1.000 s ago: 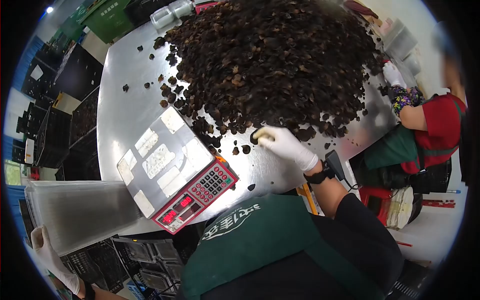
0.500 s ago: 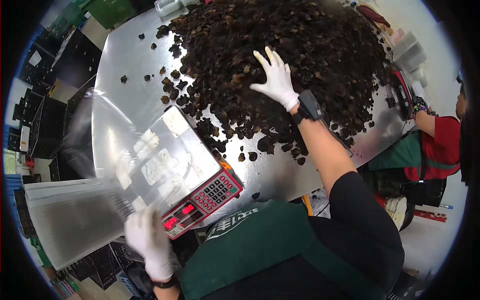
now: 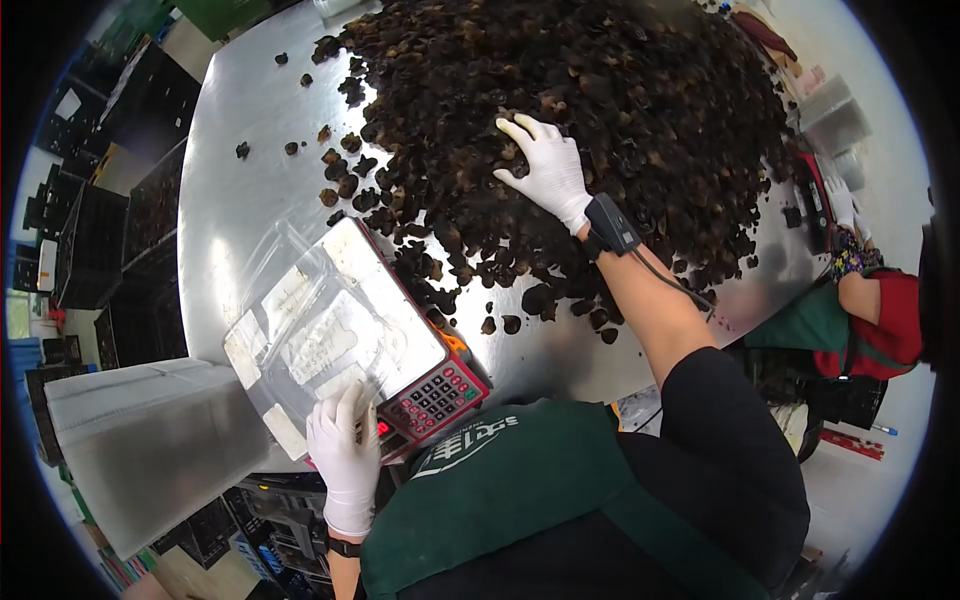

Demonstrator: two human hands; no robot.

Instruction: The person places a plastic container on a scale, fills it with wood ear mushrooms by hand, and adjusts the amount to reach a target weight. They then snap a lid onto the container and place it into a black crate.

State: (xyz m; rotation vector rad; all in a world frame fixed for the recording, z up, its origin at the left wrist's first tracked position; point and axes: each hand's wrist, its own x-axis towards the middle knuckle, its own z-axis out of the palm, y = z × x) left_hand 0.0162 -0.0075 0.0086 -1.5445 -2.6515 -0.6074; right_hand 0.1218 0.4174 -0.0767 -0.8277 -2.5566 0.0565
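Note:
A clear plastic container (image 3: 310, 290) rests on the metal plate of a red digital scale (image 3: 400, 350). At its near edge is my left hand (image 3: 343, 450), in a white glove, fingers closed on the rim and covering part of the scale's display. My right hand (image 3: 545, 165), also gloved, lies over a big heap of dark dried pieces (image 3: 640, 120) that look like fungus. Its fingers are spread, the tips at the surface of the heap, and nothing shows in it.
The heap lies on a metal table (image 3: 225, 190). A translucent stack of containers (image 3: 160, 430) stands left of the scale. Black crates (image 3: 95, 240) fill the far left. At the right, a co-worker in a red sleeve (image 3: 895, 320) is beside another red scale (image 3: 813, 195).
My left hand has moved right and up to the scale, and the clear container, blurred before, is now on the plate. My right hand has dropped slightly and its fingers have bent more.

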